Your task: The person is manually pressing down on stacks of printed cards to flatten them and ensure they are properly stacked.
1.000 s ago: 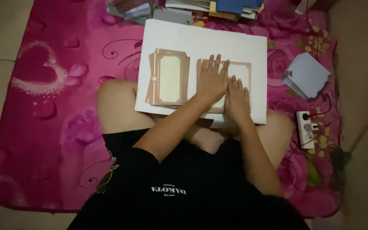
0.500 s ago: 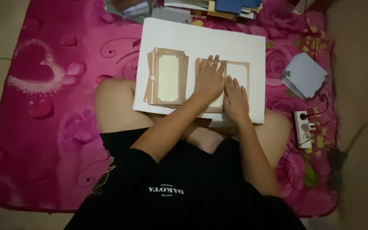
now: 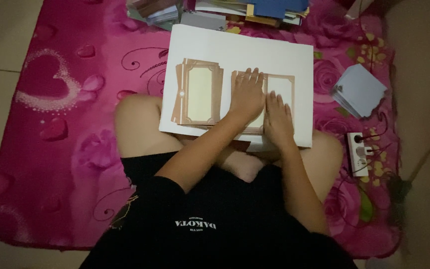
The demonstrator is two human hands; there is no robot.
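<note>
Neither of my hands grasps anything: going rightward, a stack of tan framed cards (image 3: pixel 197 93) lies apart on the white board (image 3: pixel 245 47), while my left hand (image 3: pixel 247 95) and right hand (image 3: pixel 278 117) press flat, fingers spread, on another framed card (image 3: pixel 281 85), apparently mid-batch.

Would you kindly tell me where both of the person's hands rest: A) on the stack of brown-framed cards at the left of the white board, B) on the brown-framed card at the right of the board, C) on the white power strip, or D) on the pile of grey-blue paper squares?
B: the left hand and right hand lie flat on the right-hand brown-framed card, apart from the left stack.
</note>
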